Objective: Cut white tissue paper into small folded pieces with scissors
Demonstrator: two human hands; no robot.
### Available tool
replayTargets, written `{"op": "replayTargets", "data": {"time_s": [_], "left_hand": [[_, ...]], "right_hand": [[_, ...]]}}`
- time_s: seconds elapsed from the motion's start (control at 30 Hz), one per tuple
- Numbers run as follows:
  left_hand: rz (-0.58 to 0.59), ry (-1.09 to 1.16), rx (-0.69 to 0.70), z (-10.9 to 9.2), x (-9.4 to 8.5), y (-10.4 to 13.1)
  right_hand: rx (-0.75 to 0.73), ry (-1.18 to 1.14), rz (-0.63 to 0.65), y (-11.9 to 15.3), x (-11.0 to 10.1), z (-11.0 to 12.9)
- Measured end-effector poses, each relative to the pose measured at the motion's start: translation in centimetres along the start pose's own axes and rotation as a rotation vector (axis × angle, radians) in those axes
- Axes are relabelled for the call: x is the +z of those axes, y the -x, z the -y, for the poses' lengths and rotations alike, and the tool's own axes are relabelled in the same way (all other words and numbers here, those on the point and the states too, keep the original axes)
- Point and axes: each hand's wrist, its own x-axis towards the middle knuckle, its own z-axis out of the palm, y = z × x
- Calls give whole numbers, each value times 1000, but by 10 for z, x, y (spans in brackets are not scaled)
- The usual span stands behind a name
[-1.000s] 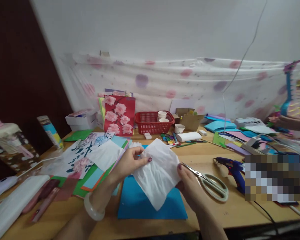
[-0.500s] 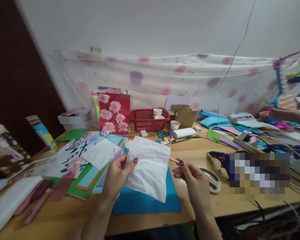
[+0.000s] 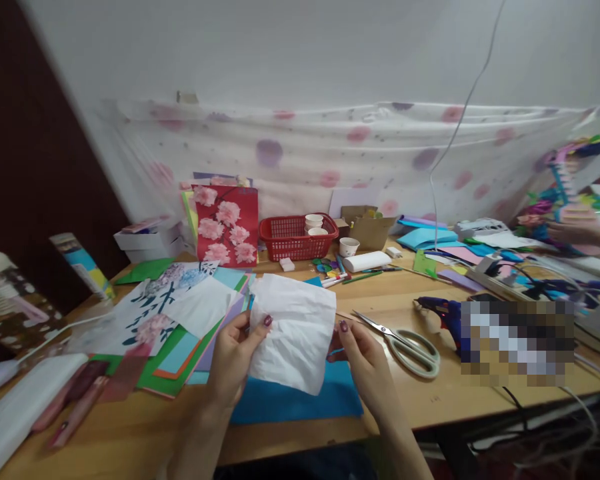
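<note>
White, thin and creased, the roughly square sheet of tissue-like material [image 3: 295, 333] is held up between the two hands, above the tabletop [image 3: 405, 407]. We find its lower part in front of the flat, bright blue sheet of paper or card [image 3: 340, 403], which lies near the front edge of the tabletop.

Left hand [image 3: 235, 353]: grasping. We see the thumb pressed on the face of the white sheet at its left edge, with the fingers behind.

Right hand [image 3: 365, 360]: fingers curled, thumb and forefinger drawn together just beside the right edge. We cannot tell whether they grip that edge or only approach it.

Governing relation: the white sheet extends rightward from the left hand and ends immediately left of the right thumb. It is tilted slightly, upper edge sloping down to the right; we note no clear long axis. The left hand is the nearer, being in contact.

Adjacent items: beyond the right hand we locate the steel scissors with pale green looped handles [image 3: 386, 331], blades pointing up and left. Farther right lies the dark blue, pistol-shaped glue gun [image 3: 447, 310], its nozzle directed left.
</note>
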Motion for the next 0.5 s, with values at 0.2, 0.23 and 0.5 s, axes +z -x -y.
{"op": "replayTargets", "data": {"time_s": [0.2, 0.23, 0.5], "left_hand": [[-6, 27, 1, 4, 3, -1], [-14, 43, 0, 4, 4, -1], [-89, 147, 13, -7, 6, 6]], "right_hand": [[-64, 116, -72, 0, 1, -12], [-64, 113, -84, 0, 1, -12], [-225, 622, -402, 16, -86, 17]]}}
